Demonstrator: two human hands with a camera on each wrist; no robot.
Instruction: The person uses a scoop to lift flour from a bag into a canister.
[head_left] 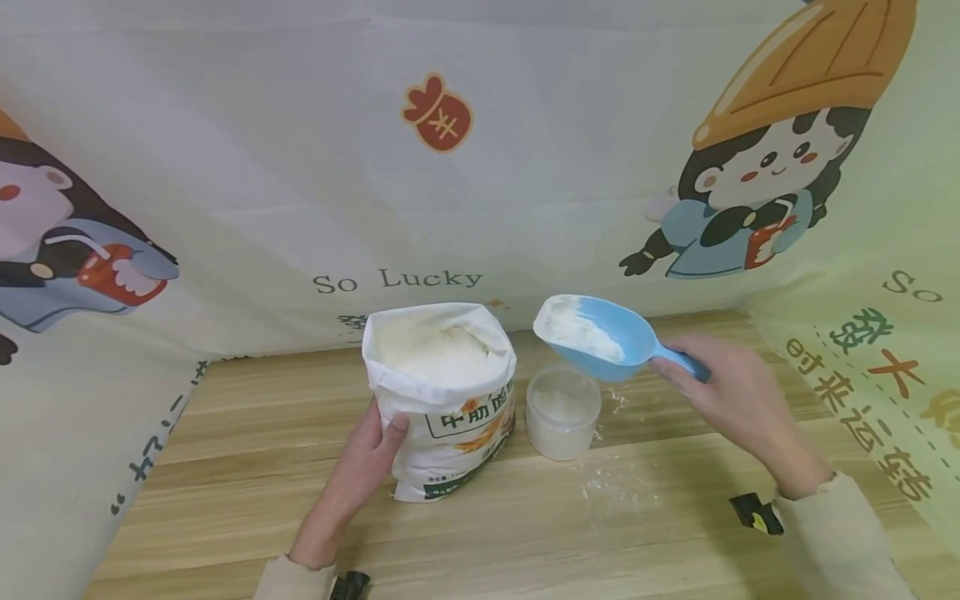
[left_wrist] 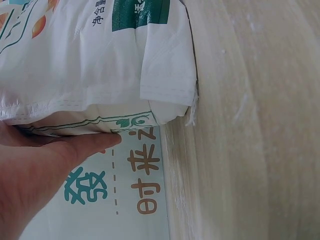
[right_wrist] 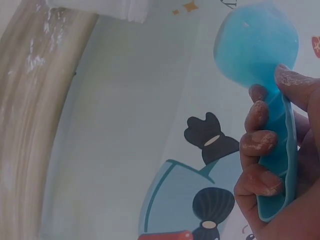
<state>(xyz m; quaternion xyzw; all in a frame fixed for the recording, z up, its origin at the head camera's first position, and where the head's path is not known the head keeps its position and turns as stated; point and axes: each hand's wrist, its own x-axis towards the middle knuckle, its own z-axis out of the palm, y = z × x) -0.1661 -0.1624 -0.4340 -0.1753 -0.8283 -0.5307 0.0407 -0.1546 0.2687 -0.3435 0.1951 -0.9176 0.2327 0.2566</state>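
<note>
Head view shows the right hand with its fingers wrapped round the handle of a blue scoop, whose bowl carries white flour heaped toward the front lip. The left hand has a looser hold on the flour bag, thumb on the front and fingers along the side, only partly closed. That bag stands upright with its mouth open on the surface, a clear tub just to its right. Spillage looks the likeliest trouble: the load sits near the lip, so a small turn of the wrist could shed it between bag and tub, adding to the spilt powder. Lowering the scoop carelessly might also knock the tub, whose mouth seems little wider than the bowl. Should the left hand slacken while something bumps the soft-sided bag, it could slump or tip.
</note>
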